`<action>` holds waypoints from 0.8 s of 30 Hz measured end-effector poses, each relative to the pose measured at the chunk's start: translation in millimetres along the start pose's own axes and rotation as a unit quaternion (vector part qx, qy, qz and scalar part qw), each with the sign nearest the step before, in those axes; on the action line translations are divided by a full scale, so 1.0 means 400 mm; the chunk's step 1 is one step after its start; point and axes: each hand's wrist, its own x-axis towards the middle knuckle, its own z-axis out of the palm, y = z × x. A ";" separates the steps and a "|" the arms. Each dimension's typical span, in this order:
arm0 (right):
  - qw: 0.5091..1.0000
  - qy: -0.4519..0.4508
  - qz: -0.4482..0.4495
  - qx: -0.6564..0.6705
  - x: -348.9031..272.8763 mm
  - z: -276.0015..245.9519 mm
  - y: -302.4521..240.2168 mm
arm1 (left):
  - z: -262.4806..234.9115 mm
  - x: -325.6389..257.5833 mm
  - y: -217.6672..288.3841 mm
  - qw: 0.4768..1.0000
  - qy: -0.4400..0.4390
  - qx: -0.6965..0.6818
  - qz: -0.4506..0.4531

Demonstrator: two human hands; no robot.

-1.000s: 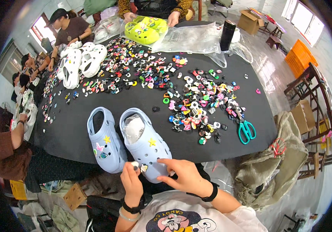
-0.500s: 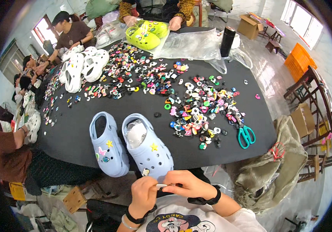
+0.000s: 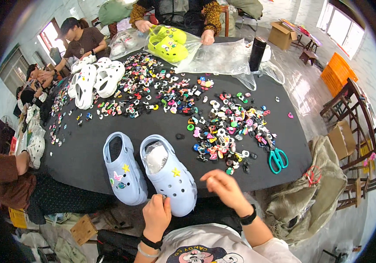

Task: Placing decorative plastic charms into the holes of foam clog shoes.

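Note:
Two pale blue clogs stand side by side at the table's near edge, toes toward me. The left clog (image 3: 125, 173) carries a yellow star charm, a pink butterfly charm and a round blue-green charm. On the right clog (image 3: 180, 193) sits a yellow star charm (image 3: 176, 172), and clear plastic packing fills its opening. My left hand (image 3: 156, 215) is closed at the toe's left side, its fingertips around something small and dark, mostly hidden. To the right of that clog my right hand (image 3: 225, 189) hovers with fingers loosely apart, holding nothing I can see.
Loose charms (image 3: 227, 127) lie heaped right of centre, beside teal-handled scissors (image 3: 278, 161). White clogs (image 3: 86, 85) stand at the far left. Across the table a person's hands (image 3: 207, 37) hold a bag with lime clogs (image 3: 168, 46); a black bottle (image 3: 257, 53) stands nearby.
My hands have parted from around a small white piece. The left moved onto the right clog's toe, the right rose up and rightward. Across the table, the bag has been drawn over the lime clogs.

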 end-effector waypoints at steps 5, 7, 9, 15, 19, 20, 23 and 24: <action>0.984 -0.098 -0.068 -0.135 -0.004 0.114 -0.016 | -0.002 0.004 -0.031 0.998 0.040 -0.032 -0.028; 0.967 -0.056 -0.101 -0.227 -0.007 0.123 -0.006 | 0.009 0.013 -0.059 0.991 0.026 -0.115 -0.067; 0.975 -0.036 -0.066 -0.211 -0.009 0.117 -0.014 | -0.015 0.019 -0.043 0.974 -0.018 -0.199 -0.108; 0.969 -0.080 -0.085 -0.218 -0.039 0.145 -0.050 | -0.069 0.001 0.029 0.981 0.038 -0.187 -0.040; 0.981 -0.136 -0.027 -0.138 -0.043 0.170 -0.079 | -0.072 -0.022 0.055 0.964 0.029 -0.260 -0.037; 0.982 -0.139 -0.031 -0.127 -0.045 0.169 -0.086 | -0.066 -0.024 0.063 0.967 0.034 -0.250 -0.026; 0.983 -0.156 -0.033 -0.090 -0.053 0.150 -0.056 | -0.049 -0.029 0.071 0.971 -0.016 -0.238 -0.001; 0.983 -0.175 0.007 -0.062 -0.056 0.145 -0.053 | -0.043 -0.032 0.068 0.971 -0.014 -0.239 -0.001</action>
